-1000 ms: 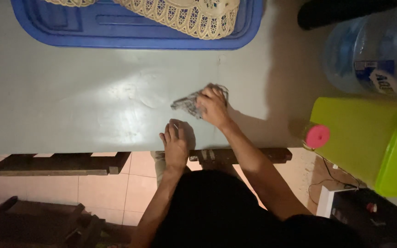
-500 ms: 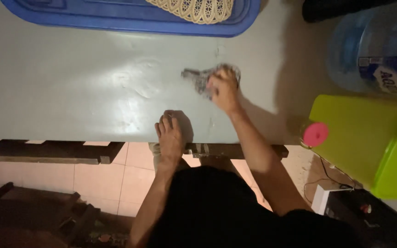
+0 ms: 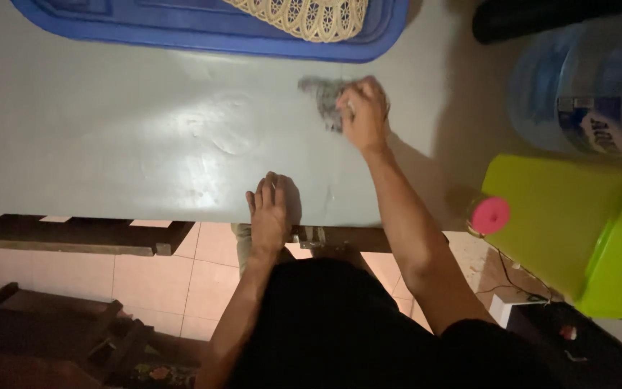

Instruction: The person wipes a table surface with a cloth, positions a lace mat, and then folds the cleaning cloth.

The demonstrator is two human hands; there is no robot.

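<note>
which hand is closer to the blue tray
Right. The right hand presses a grey rag just below the blue tray; the left hand rests flat at the table's near edge.

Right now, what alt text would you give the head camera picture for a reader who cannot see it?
Seen from above, a person's right hand presses a crumpled grey cloth onto a pale grey table, while the left hand lies flat near the table's front edge. A blue tray with a cream lace mat sits at the far edge; a lime green bin stands to the right.
</note>
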